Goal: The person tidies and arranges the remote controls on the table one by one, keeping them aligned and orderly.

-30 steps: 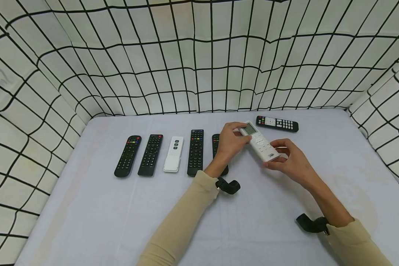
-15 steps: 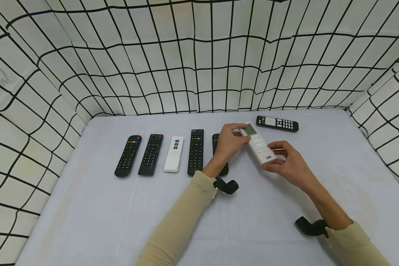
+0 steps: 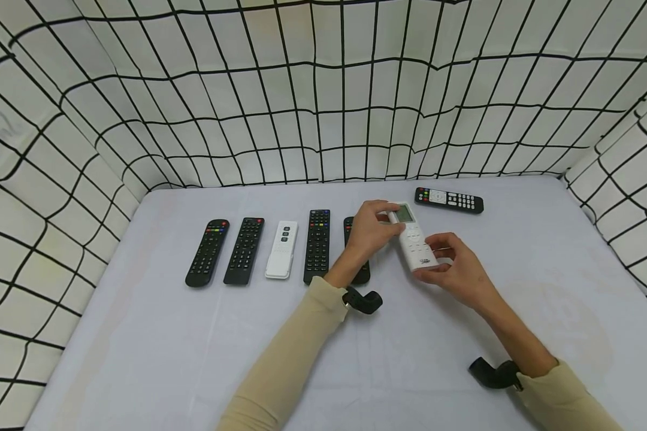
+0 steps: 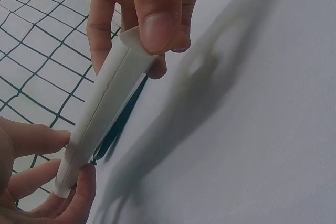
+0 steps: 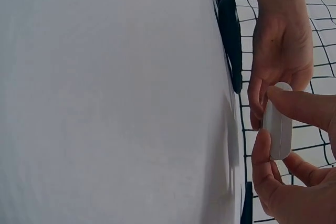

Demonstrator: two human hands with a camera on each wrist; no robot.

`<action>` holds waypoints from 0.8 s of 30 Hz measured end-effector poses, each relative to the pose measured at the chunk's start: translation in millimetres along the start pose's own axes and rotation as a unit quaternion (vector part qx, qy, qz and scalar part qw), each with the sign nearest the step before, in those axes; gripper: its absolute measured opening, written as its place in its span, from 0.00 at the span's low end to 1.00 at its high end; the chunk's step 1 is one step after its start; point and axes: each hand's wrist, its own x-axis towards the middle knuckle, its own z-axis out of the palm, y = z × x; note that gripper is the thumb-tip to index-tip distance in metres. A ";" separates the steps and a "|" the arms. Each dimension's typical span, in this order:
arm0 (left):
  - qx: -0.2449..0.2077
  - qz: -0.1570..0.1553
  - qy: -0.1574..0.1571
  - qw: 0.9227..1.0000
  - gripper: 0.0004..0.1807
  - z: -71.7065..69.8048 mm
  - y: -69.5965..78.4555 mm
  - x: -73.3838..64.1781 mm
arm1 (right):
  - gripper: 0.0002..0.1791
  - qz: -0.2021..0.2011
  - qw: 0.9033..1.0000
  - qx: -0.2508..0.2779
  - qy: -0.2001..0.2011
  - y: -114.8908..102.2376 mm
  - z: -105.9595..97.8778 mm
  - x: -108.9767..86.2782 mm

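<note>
Both hands hold a white remote control (image 3: 417,242) with a small grey display, raised over the white table in the head view. The left hand (image 3: 368,230) pinches its far end, beside the display. At the near end, the right hand (image 3: 460,272) grips it between thumb and fingers. The left wrist view shows the white remote (image 4: 100,108) edge-on, its flat side tilted above the cloth. In the right wrist view its end (image 5: 278,124) sits between the right thumb (image 5: 304,106) and fingers. A black remote (image 3: 362,275) lies partly hidden behind the left hand and wrist.
In a row on the left lie black remotes (image 3: 207,252) (image 3: 244,251) (image 3: 317,246) and another white remote (image 3: 282,250). A black remote with a light button pad (image 3: 449,200) lies crosswise at the back right. Black netting (image 3: 343,120) over white walls borders the table's back and sides.
The near end of the white remote has swung left and slightly toward the person, the right hand moving with it. The display end has dropped slightly; the remote points more straight ahead.
</note>
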 end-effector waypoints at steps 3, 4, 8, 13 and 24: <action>0.017 -0.004 -0.013 1.000 0.24 -2.2 -0.2 1.1 | 0.41 0.003 1.000 -0.011 0.006 -0.7 2.4 -0.6; 0.022 -0.004 -0.017 1.000 0.24 -2.8 -0.3 1.5 | 0.40 0.004 1.000 -0.015 0.007 -1.1 3.1 -1.0; 0.038 -0.001 -0.028 0.999 0.24 -5.3 -0.7 1.8 | 0.39 0.003 1.000 -0.017 0.007 -2.2 5.7 -2.6; 0.062 0.003 -0.037 0.997 0.25 -8.1 -0.5 1.7 | 0.39 0.007 0.999 -0.031 0.008 -4.4 10.5 -4.6; 0.108 0.009 -0.063 0.992 0.25 -11.4 1.5 0.6 | 0.38 0.008 0.998 -0.053 0.022 -9.1 21.3 -7.9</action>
